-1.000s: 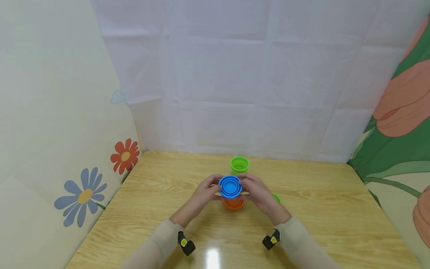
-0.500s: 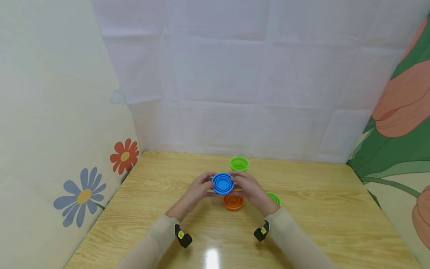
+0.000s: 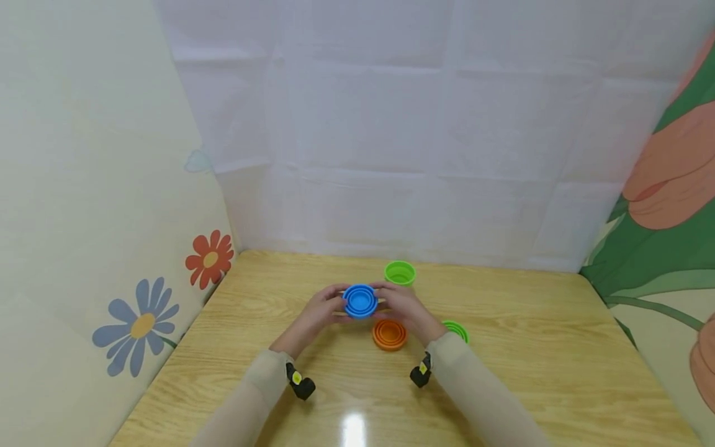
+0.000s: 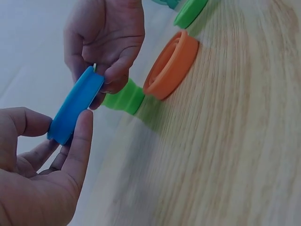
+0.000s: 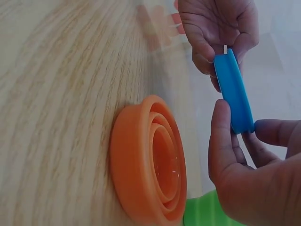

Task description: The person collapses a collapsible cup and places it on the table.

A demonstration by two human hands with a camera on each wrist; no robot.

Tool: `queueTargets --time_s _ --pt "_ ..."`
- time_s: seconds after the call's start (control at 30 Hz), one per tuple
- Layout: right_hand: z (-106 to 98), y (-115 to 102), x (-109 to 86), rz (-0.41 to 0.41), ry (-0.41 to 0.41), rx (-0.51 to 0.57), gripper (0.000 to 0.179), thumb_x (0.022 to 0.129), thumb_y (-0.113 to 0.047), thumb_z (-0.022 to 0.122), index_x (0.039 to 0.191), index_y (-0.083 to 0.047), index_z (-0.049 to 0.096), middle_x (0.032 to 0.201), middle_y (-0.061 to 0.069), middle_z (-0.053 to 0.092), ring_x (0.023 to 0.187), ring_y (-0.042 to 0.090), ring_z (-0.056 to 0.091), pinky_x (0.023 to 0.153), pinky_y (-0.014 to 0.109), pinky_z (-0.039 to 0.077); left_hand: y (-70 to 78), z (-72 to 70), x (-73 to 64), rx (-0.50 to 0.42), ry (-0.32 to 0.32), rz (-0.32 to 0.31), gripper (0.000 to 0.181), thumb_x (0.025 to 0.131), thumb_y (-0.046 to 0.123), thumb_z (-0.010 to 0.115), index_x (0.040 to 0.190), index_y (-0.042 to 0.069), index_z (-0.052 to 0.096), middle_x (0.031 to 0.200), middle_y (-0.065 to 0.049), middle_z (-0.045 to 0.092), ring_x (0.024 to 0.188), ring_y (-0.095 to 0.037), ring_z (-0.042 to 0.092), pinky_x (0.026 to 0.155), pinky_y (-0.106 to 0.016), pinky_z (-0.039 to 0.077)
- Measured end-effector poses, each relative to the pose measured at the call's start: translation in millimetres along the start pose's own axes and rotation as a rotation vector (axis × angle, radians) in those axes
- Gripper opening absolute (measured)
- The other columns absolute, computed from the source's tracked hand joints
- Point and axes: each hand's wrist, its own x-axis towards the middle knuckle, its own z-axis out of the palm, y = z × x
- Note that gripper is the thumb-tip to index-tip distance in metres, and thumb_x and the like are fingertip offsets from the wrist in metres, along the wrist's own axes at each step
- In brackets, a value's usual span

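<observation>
A blue collapsible cup point(image 3: 360, 302), folded flat into rings, is held above the table between both hands. My left hand point(image 3: 323, 310) pinches its left edge, thumb on the rim and fingers underneath. On the opposite edge, my right hand point(image 3: 404, 305) grips it the same way. Both wrist views show the cup point(image 4: 76, 108) edge-on, apart from the tabletop. Just below and to the right lies a folded orange collapsible cup point(image 3: 390, 335), seen close up in the right wrist view.
Behind the hands stands an unfolded green cup point(image 3: 400, 273). Another green cup point(image 3: 457, 331), flat and partly hidden by the right forearm, lies right of the orange one. The wooden table point(image 3: 530, 360) meets a white cloth backdrop point(image 3: 363, 124) at the back.
Both hands have carried the blue cup leftward, off from over the orange cup, which now shows fully. The other cups have stayed in place.
</observation>
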Motion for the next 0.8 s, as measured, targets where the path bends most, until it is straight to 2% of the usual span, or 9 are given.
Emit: queueTargets --time_s 0.27,0.5,0.8 --pt "5 -3 12.2 0.025 -0.018 -0.029 0.030 0.093 -0.014 0.053 0.121 -0.008 0.060 0.113 0.013 0.060 0.090 0.027 0.062 0.083 0.042 0.054 -3.5 -10.6 9.2 0.023 0.021 -0.032 0.040 0.090 0.007 0.051 0.130 0.008 0.048 0.120 -0.017 0.053 0.096 -0.025 0.062 0.084 -0.042 0.054" --pt "10 1 21.4 0.043 -0.015 -0.048 0.031 0.094 -0.012 0.051 0.123 -0.007 0.058 0.112 0.013 0.061 0.088 0.026 0.063 0.078 0.039 0.056 -6.5 -17.5 12.2 0.025 0.031 -0.043 0.041 0.092 0.006 0.048 0.132 0.005 0.045 0.120 -0.020 0.053 0.091 -0.024 0.063 0.084 -0.043 0.054" --pt "16 4 28.7 0.042 -0.020 -0.075 0.032 0.094 -0.011 0.049 0.125 -0.006 0.057 0.110 0.013 0.063 0.085 0.024 0.064 0.076 0.037 0.056 -8.0 -22.0 15.7 0.016 0.034 -0.060 0.042 0.093 0.003 0.044 0.134 0.001 0.042 0.123 -0.021 0.050 0.092 -0.021 0.061 0.084 -0.043 0.054"
